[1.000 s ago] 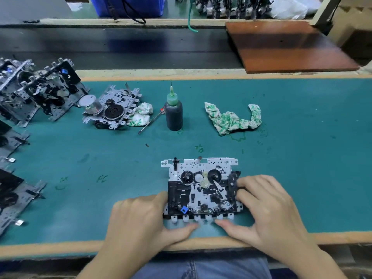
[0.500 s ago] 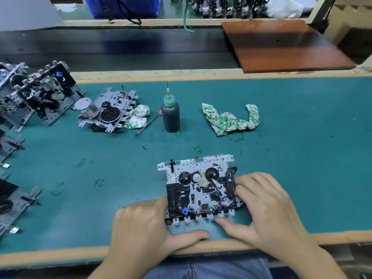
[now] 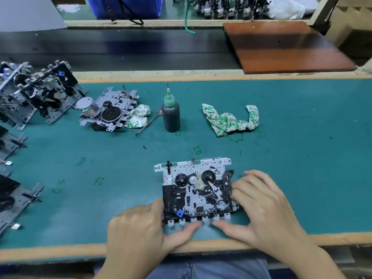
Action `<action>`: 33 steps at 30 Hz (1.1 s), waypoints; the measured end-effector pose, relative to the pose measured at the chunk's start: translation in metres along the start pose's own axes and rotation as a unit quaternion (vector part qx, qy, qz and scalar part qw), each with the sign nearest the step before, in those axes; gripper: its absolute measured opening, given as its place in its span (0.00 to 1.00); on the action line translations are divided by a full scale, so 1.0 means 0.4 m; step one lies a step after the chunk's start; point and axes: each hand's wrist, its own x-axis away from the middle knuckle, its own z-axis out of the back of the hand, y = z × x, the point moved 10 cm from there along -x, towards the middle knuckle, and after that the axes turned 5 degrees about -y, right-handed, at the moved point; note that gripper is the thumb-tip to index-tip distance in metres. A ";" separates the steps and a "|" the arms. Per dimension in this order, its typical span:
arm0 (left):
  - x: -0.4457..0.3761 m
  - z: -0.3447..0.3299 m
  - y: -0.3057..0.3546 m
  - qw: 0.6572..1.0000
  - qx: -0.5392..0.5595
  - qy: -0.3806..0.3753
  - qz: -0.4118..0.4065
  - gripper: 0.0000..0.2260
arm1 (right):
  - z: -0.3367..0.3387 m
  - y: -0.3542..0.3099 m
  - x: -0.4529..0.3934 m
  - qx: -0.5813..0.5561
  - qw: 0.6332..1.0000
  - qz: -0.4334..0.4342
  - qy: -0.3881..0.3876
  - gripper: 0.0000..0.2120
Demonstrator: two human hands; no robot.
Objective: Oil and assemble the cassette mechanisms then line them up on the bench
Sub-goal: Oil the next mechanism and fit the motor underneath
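A cassette mechanism (image 3: 196, 190), a silver perforated plate with black parts, two reels and a small blue piece, lies flat on the green bench mat near the front edge. My left hand (image 3: 138, 232) grips its left side, thumb under the front tabs. My right hand (image 3: 261, 206) holds its right side, fingers over the black edge piece, thumb at the front tabs. A dark oil bottle (image 3: 171, 114) with a green needle cap stands upright behind it. Another mechanism (image 3: 109, 110) with a silver motor lies at the back left.
Several more mechanisms (image 3: 34, 93) lie stacked along the left edge. A stained rag (image 3: 229, 120) lies at the back right, a smaller rag (image 3: 137, 116) and a thin probe (image 3: 148, 124) beside the bottle. A brown board (image 3: 281, 47) sits beyond the mat.
Both hands stay on the mechanism; its front edge has shifted slightly and the thumbs have moved closer together under the tabs. The view has drifted a little.
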 end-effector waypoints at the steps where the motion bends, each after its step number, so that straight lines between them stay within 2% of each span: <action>1: -0.002 0.001 -0.001 1.000 -0.003 0.003 0.005 0.37 | -0.001 0.002 0.001 -0.010 1.000 -0.003 -0.002 0.25; 5: -0.003 0.000 -0.005 1.000 -0.008 0.013 0.009 0.37 | -0.001 0.000 0.003 -0.027 1.000 -0.001 -0.004 0.26; 10: -0.014 -0.005 0.009 0.996 0.003 -0.031 -0.086 0.38 | 0.004 0.010 0.003 0.003 1.000 -0.015 0.017 0.23; 13: -0.012 0.005 0.011 0.994 -0.007 -0.020 -0.110 0.36 | 0.001 0.010 0.006 -0.002 1.000 -0.014 0.016 0.23; 18: -0.014 0.019 0.010 0.994 -0.013 0.021 -0.103 0.34 | -0.002 0.009 0.009 -0.049 0.999 -0.008 0.006 0.24; 23: -0.011 0.006 0.012 0.994 0.024 -0.023 -0.106 0.37 | 0.006 0.006 0.007 -0.021 1.000 -0.010 0.017 0.23; 26: -0.009 0.013 0.000 0.997 0.033 -0.009 -0.070 0.35 | 0.007 -0.009 0.013 -0.009 1.000 -0.002 0.026 0.25; 30: -0.007 0.011 -0.020 0.999 0.046 0.008 -0.016 0.36 | 0.009 -0.010 0.011 -0.054 0.998 -0.002 0.019 0.27; 33: -0.011 -0.007 -0.020 0.998 0.060 -0.017 -0.026 0.35 | 0.015 -0.013 0.009 -0.031 0.999 -0.003 0.029 0.26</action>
